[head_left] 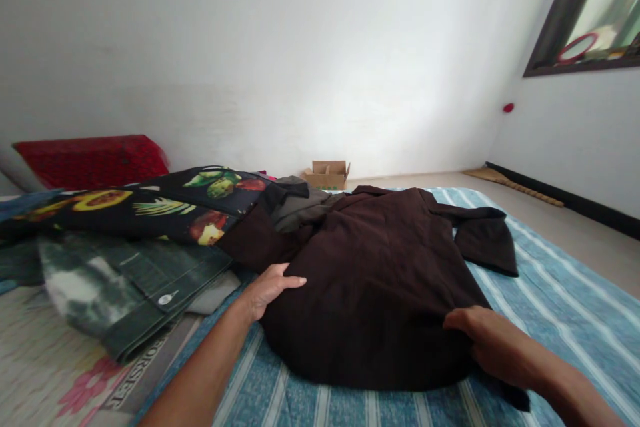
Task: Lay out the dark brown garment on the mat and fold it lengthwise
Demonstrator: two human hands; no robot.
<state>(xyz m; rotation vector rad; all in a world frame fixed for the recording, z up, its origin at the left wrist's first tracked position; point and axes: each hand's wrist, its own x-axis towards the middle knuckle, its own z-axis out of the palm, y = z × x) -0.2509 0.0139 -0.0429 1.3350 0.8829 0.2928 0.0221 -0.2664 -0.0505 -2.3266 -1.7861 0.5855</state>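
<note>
I have the dark brown garment (380, 287) laid out at centre and lower centre, on a blue striped sheet (560, 300). My left hand (267, 288) pinches its left edge; my right hand (487, 337) pinches cloth near its lower right. Fruit-print fabric (165, 203) lies at left, a cardboard box (326, 180) beyond.

The left hand (267, 288) and right hand (483, 337) hold opposite edges of a brown shirt (380, 280) between them, other clothes (145, 207) heaped left of the left hand.
</note>
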